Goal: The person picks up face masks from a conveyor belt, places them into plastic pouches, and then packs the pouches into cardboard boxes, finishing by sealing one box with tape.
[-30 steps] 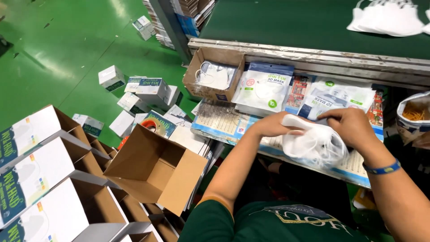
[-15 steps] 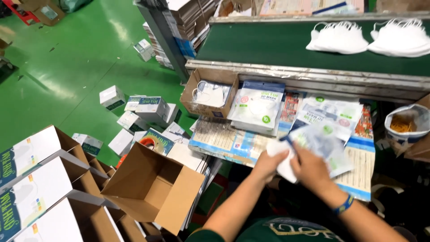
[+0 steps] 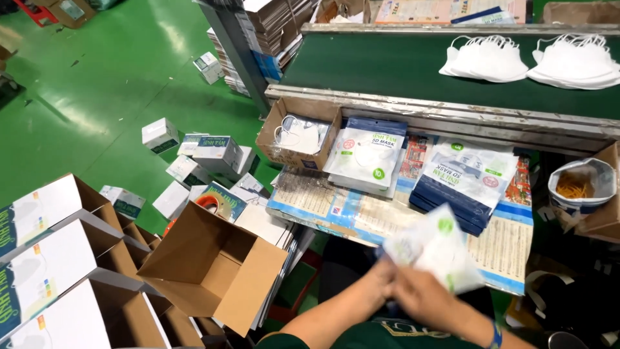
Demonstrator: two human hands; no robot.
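Note:
Both hands meet low in the head view, close to my body. My right hand [image 3: 429, 298] grips a white pouch with green marks [image 3: 436, 249], blurred by motion, and my left hand [image 3: 380, 282] touches its lower left edge. The pouch hangs over the near edge of the work table [image 3: 329, 207], which is covered in printed paper. Behind it lie a stack of white pouches [image 3: 365, 155] and a stack of white and dark blue pouches [image 3: 465, 181].
An open brown carton [image 3: 210, 268] stands at my left, beside a row of open white cartons [image 3: 58, 271]. Small boxes [image 3: 206, 155] lie scattered on the green floor. A small cardboard tray [image 3: 298, 132] holds masks; white masks [image 3: 484, 58] lie on the green conveyor. A bag [image 3: 578, 184] sits at right.
Both hands have drawn back from the table top toward my body, carrying the pouch with them. The view has tilted up to show more of the conveyor.

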